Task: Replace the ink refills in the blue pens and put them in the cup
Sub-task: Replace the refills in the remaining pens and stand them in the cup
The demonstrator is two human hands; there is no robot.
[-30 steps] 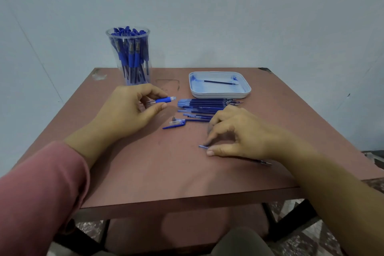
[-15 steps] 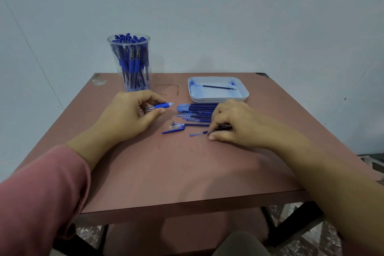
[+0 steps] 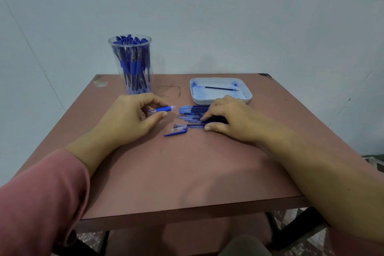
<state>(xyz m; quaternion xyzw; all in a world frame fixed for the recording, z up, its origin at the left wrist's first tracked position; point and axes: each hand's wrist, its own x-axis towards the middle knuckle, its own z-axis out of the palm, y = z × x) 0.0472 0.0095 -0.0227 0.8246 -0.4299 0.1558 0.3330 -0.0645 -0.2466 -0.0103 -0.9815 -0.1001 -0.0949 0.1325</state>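
The left hand (image 3: 133, 118), its arm in a pink sleeve (image 3: 41, 193), lies on the reddish-brown counter (image 3: 187, 172) to the left of the shallow pale blue rectangular tray (image 3: 247, 95) and a little nearer the person. Its thumb and curled fingers pinch a clear plastic pen barrel with a blue rubber grip (image 3: 164, 108). The open grip end sticks out of the hand and points toward the tray side.

The right hand (image 3: 228, 118) sits just in front of the tray, over a row of thin blue ink refills (image 3: 192, 109) lying side by side on the counter. Its fingers are bent with the tips down on the refills. The thumb lies flat on the counter at the near edge of the row. Whether it has hold of any one refill cannot be told.

A loose blue pen cap with a clip (image 3: 176, 131) lies on the counter in front of the tray and to its left, between the two hands.

One dark refill (image 3: 220, 88) lies lengthwise inside the tray.

A tall clear plastic cup (image 3: 131, 64) stands upright to the left of the tray at the far edge of the counter, packed with blue pens.
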